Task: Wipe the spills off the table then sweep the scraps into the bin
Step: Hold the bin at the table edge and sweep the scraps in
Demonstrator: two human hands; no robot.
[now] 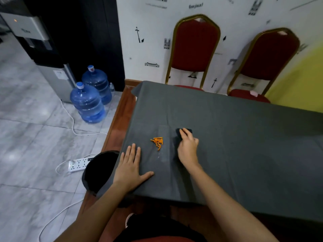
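Note:
A small heap of orange scraps (157, 142) lies on the grey tablecloth (244, 145) near the table's left side. To their right, my right hand (187, 149) presses down on a dark cloth (180, 132); only the cloth's far end shows past my fingers. A paler streak runs across the tablecloth between the scraps and the cloth. My left hand (131, 169) rests flat on the tablecloth near the front left corner, fingers spread, holding nothing. A black bin (97, 172) stands on the floor just left of the table, below my left hand.
Two red chairs (195, 48) with gold frames stand behind the table against the wall. Two blue water jugs (88, 103), a water dispenser (54, 74), and a white power strip (78, 164) with trailing cords occupy the tiled floor at left.

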